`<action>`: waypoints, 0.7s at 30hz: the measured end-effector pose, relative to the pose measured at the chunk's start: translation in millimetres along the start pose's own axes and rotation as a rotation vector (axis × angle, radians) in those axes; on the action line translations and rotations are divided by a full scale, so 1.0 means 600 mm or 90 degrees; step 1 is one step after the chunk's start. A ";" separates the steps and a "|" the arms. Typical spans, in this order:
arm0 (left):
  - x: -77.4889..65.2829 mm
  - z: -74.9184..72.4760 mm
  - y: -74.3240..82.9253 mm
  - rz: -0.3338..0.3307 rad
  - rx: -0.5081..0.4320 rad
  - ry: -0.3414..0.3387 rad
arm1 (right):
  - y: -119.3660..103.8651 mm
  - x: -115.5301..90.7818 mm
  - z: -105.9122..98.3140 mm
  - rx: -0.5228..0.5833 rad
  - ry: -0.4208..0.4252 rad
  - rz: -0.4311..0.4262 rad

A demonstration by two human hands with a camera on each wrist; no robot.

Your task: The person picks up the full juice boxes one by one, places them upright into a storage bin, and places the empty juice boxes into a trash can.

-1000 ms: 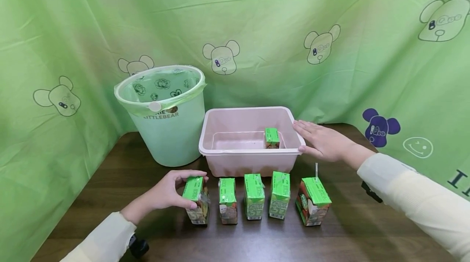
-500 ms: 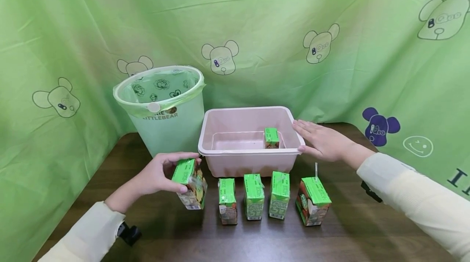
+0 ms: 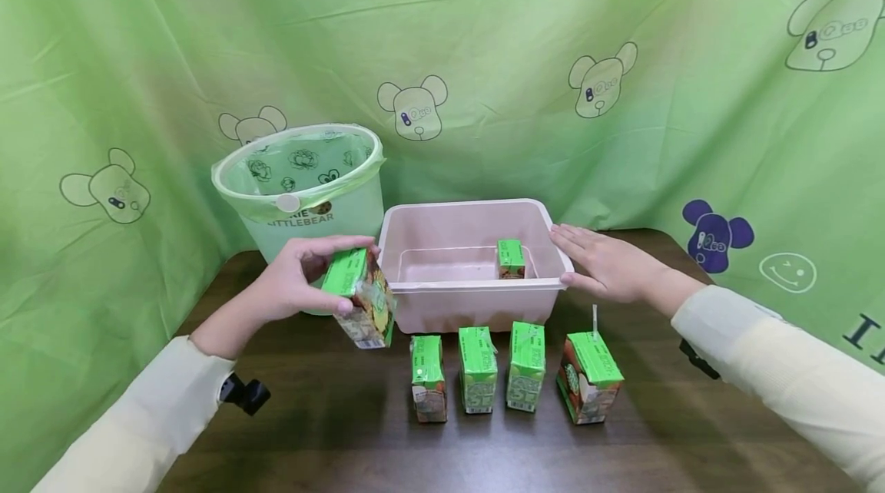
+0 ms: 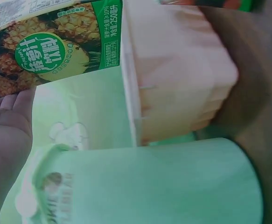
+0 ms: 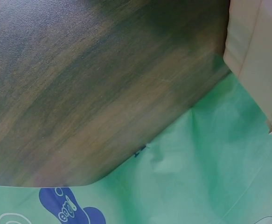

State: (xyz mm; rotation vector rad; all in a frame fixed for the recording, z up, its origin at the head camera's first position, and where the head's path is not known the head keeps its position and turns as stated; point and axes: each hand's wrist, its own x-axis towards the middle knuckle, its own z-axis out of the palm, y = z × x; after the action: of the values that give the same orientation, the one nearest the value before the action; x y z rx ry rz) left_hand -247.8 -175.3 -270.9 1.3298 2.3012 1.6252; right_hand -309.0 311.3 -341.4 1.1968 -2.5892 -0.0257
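Observation:
My left hand (image 3: 300,282) grips a pineapple juice carton (image 3: 359,297) between thumb and fingers. It holds the carton tilted above the table, in front of the green bin and left of the pink tub. Pineapples are printed on the side of the carton (image 4: 56,44) in the left wrist view. With straight fingers, my right hand (image 3: 611,266) touches the right rim of the pink tub (image 3: 477,309). Inside that tub, on its right side, stands one green-topped juice carton (image 3: 511,259).
Several juice cartons stand in a row at the front: a brown-sided one (image 3: 429,378), two green ones (image 3: 478,370) (image 3: 527,366) and one with a straw (image 3: 591,378). A lined green bin (image 3: 311,228) stands back left. Green curtain (image 3: 484,32) hangs behind the wooden table (image 3: 484,454).
The left hand has lifted the pineapple juice carton off the left end of the row, raising it toward the tub and bin. The right hand stays at the tub's rim.

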 end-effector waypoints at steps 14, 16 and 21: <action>0.118 0.005 0.028 -0.036 -0.039 0.029 | -0.001 -0.002 0.000 0.005 -0.002 0.006; 0.135 0.009 0.026 -0.037 -0.043 0.030 | -0.001 -0.002 0.000 0.003 -0.001 0.006; 0.172 0.021 0.017 -0.052 -0.043 0.033 | -0.003 -0.002 -0.002 0.003 -0.003 0.008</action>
State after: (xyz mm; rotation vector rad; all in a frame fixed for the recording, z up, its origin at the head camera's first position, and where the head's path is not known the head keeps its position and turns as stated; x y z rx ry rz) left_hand -301.2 -98.1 -224.9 1.1777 2.2733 1.7154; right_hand -306.8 311.2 -341.0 1.1843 -2.6021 -0.0211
